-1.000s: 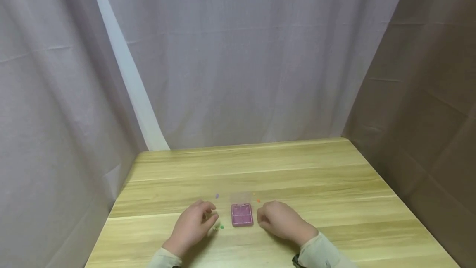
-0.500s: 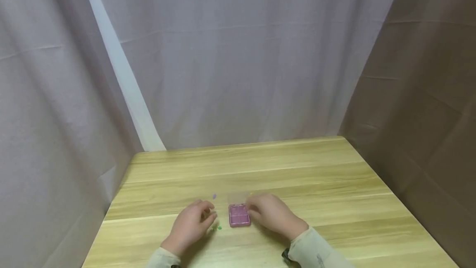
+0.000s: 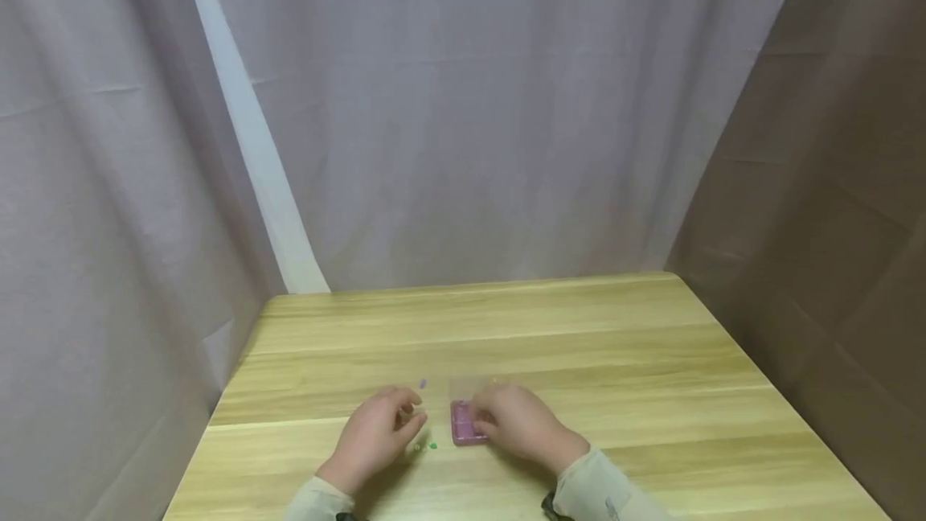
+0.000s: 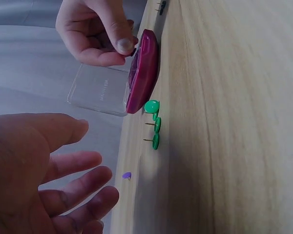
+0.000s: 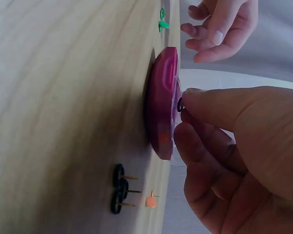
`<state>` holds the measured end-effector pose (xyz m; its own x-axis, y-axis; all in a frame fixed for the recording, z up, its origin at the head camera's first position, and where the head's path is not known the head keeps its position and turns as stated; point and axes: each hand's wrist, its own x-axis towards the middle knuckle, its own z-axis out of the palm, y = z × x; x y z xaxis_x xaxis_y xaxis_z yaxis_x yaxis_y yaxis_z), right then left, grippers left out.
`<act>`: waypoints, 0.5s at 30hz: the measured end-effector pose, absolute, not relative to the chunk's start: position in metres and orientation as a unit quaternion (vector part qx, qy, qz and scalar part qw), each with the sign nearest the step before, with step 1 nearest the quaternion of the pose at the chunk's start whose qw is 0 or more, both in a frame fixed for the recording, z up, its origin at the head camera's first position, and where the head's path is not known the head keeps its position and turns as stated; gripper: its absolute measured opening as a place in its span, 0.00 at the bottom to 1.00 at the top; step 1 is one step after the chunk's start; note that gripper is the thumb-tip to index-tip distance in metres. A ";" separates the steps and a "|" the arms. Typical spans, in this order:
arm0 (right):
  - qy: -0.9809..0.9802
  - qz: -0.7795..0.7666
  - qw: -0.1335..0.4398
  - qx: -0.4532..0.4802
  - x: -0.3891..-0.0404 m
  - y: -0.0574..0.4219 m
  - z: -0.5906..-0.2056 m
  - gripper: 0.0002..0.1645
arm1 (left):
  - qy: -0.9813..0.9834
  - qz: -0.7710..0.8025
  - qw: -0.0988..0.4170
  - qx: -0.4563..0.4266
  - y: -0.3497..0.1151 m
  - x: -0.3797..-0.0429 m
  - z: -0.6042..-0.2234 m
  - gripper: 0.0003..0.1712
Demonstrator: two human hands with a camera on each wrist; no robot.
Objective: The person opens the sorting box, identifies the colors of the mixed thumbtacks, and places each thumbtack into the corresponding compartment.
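Observation:
My right hand (image 3: 517,424) is over the right side of a small magenta box (image 3: 461,431) with a divided inside. Between thumb and forefinger it pinches a black thumbtack (image 5: 180,104), held right at the box's open top in the right wrist view. The box's clear lid (image 4: 100,90) is swung back. To the left of the box, my left hand (image 3: 376,436) hovers with fingers loosely bent and nothing in them. Several green thumbtacks (image 4: 157,125) lie near it, most with pins sticking up.
A purple thumbtack (image 4: 127,175) lies beyond the left hand. On the right side of the box are several black thumbtacks (image 5: 118,190) and an orange thumbtack (image 5: 151,200). Grey curtains (image 3: 492,143) enclose the wooden table (image 3: 579,328) at the back and sides.
My right hand has moved left from the table beside the box to over the box, covering its right part. The left hand has stayed in place.

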<state>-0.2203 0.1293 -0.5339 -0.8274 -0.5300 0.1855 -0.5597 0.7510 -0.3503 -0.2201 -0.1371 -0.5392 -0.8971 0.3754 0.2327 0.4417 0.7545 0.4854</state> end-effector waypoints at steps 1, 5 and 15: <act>-0.935 0.198 0.037 0.290 -0.220 0.130 -0.535 0.03 | -0.935 -0.273 0.060 -0.219 -0.137 -0.220 -0.540 0.18; -0.936 0.192 0.038 0.292 -0.220 0.132 -0.537 0.04 | -0.936 -0.268 0.061 -0.221 -0.136 -0.221 -0.541 0.17; -0.936 0.188 0.041 0.293 -0.217 0.135 -0.536 0.07 | -0.933 -0.267 0.074 -0.231 -0.133 -0.221 -0.542 0.17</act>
<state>-0.2166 0.1347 -0.5356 -0.8244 -0.5339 0.1878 -0.5650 0.7570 -0.3283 -0.2212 -0.1334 -0.5416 -0.8823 0.3918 0.2609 0.4705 0.7510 0.4633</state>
